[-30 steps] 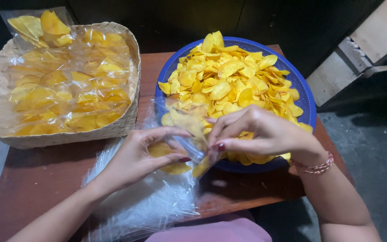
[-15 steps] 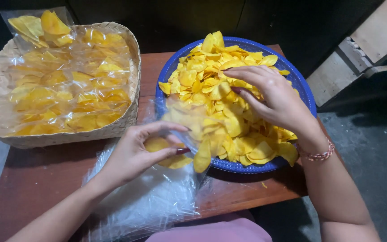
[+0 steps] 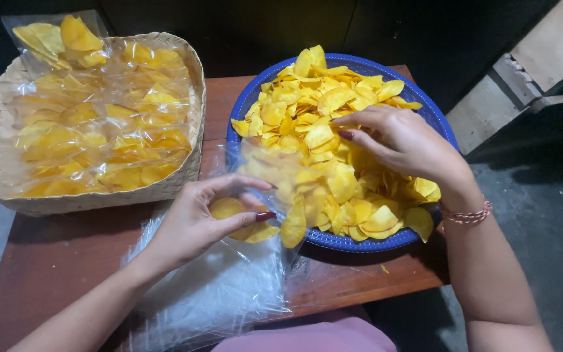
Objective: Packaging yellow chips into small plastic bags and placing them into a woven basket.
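My left hand pinches the mouth of a clear plastic bag that holds a few yellow chips, its opening facing the blue bowl. The bowl is heaped with yellow chips. My right hand lies on the heap at the bowl's right half, fingers curled down around several chips. A beaded bracelet sits on that wrist.
A woven basket at the left holds several filled clear bags of chips. A stack of empty clear bags lies on the brown wooden table under my left forearm. Grey floor and wooden boards lie to the right.
My right hand left the bag's mouth, moved up onto the chip heap, then drew slightly back toward me while closing on chips. My left hand kept holding the bag in place.
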